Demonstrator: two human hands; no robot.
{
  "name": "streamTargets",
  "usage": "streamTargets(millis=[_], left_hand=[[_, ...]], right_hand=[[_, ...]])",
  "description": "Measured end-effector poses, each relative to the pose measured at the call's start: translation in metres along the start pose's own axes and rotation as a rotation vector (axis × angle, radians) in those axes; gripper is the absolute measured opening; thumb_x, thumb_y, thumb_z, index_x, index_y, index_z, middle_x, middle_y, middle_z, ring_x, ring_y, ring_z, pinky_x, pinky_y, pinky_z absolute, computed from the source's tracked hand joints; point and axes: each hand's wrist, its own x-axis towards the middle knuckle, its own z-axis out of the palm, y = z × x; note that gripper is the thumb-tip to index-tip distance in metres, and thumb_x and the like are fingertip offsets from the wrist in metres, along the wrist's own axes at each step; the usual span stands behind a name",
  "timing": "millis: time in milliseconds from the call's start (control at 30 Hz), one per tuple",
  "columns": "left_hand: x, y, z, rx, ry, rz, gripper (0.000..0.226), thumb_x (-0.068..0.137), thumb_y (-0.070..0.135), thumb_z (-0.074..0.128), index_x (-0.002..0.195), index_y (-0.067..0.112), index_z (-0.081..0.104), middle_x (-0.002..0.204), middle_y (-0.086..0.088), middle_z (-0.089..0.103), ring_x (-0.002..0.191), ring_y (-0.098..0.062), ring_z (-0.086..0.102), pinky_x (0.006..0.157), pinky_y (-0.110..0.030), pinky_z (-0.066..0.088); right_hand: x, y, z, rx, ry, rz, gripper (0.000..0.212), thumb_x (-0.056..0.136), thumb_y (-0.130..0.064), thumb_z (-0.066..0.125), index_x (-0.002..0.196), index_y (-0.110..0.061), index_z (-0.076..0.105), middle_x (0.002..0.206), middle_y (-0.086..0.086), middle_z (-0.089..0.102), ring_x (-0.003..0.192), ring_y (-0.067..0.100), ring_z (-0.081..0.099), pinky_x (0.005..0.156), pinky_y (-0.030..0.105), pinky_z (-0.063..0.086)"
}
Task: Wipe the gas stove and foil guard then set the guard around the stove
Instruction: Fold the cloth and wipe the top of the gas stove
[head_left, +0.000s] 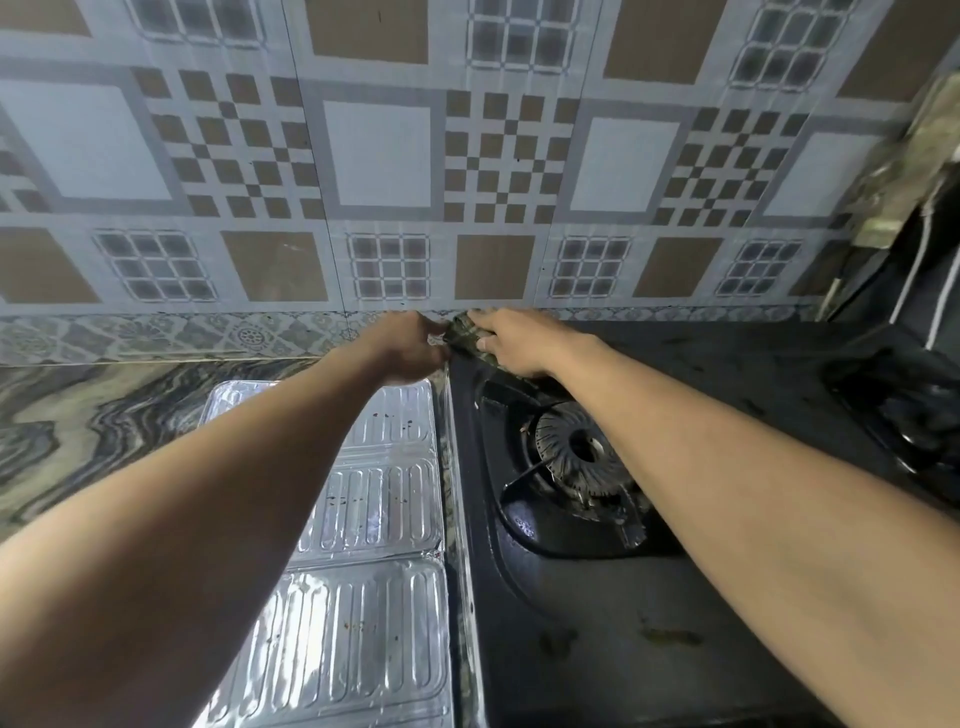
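The fingers of the right hand are pressing a crumpled cloth onto the gas stove at its far left corner; the left hand is pinching the cloth's end. The foil guard is lying flat on the desk, just beside the stove

Stove black; foil guard ribbed silver; wall tiles grey-brown checks.

Cloth between hands — mostly hidden
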Motion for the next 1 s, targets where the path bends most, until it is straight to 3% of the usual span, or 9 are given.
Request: streamTargets(millis=[100,167,267,400,500,633,900,1000], left_hand=[[-0.001,0.001,0.0,-0.011,-0.002,-0.004,0.051,0.099,0.039,0.055,0.148,0.028,0.043,0.148,-0.014,0.048,0.133,-0.033,0.046,0.116,-0.047,0.028],[-0.001,0.003,0.0,-0.007,-0.003,-0.01,0.05,0.099,0.036,0.055,0.147,0.027,0.043,0.146,-0.016,0.05,0.131,-0.033,0.048,0.115,-0.046,0.03],[0.002,0.007,0.0,0.006,-0.009,-0.032,0.05,0.098,0.034,0.056,0.147,0.027,0.044,0.145,-0.018,0.051,0.126,-0.033,0.052,0.111,-0.043,0.035],[0.003,0.014,-0.001,-0.001,-0.01,-0.063,0.065,0.092,0.052,0.059,0.149,0.029,0.04,0.149,-0.015,0.046,0.134,-0.035,0.045,0.114,-0.046,0.032],[0.006,0.018,0.004,0.026,0.021,-0.091,0.062,0.096,0.046,0.055,0.153,0.032,0.033,0.152,-0.012,0.044,0.138,-0.035,0.041,0.115,-0.047,0.031],[0.01,0.028,0.006,0.027,0.012,-0.127,0.049,0.098,0.03,0.054,0.146,0.036,0.046,0.144,-0.011,0.052,0.129,-0.031,0.048,0.108,-0.043,0.038],[0.012,0.041,0.004,0.082,0.037,-0.175,0.052,0.094,0.018,0.055,0.145,0.031,0.05,0.138,-0.011,0.057,0.123,-0.03,0.052,0.106,-0.041,0.04],[0.015,0.041,0.004,0.107,0.043,-0.185,0.053,0.093,0.019,0.055,0.144,0.033,0.05,0.139,-0.011,0.057,0.124,-0.03,0.052,0.106,-0.04,0.041]], right_hand=[[0.001,-0.005,0.003,-0.065,-0.001,-0.048,0.06,0.105,-0.005,0.038,0.159,-0.017,0.015,0.167,0.008,0.007,0.153,0.03,0.011,0.121,0.043,0.018],[0.002,-0.009,0.006,-0.07,0.012,-0.059,0.059,0.105,-0.004,0.036,0.159,-0.013,0.016,0.167,0.009,0.008,0.152,0.03,0.014,0.12,0.041,0.016],[0.006,-0.008,0.006,-0.081,-0.04,-0.061,0.054,0.108,-0.019,0.033,0.158,-0.008,0.015,0.166,0.012,0.012,0.15,0.033,0.018,0.119,0.042,0.017],[0.016,0.002,-0.004,-0.078,-0.106,-0.012,0.049,0.106,-0.021,0.037,0.153,-0.01,0.031,0.161,0.013,0.027,0.142,0.035,0.034,0.115,0.046,0.03],[0.019,0.01,-0.009,-0.102,-0.112,-0.014,0.045,0.104,-0.018,0.04,0.148,-0.009,0.04,0.156,0.013,0.037,0.137,0.034,0.041,0.112,0.045,0.035],[0.024,0.027,-0.014,-0.131,-0.12,-0.025,0.047,0.105,-0.016,0.039,0.151,-0.007,0.037,0.158,0.014,0.034,0.14,0.036,0.038,0.114,0.045,0.033],[0.029,0.056,-0.019,-0.031,-0.113,-0.041,0.06,0.099,-0.004,0.042,0.155,-0.023,0.031,0.162,0.006,0.028,0.144,0.03,0.033,0.114,0.033,0.03],[0.031,0.058,-0.018,0.018,-0.126,-0.061,0.054,0.104,-0.018,0.045,0.156,-0.019,0.03,0.163,0.004,0.026,0.147,0.027,0.03,0.114,0.031,0.025]])
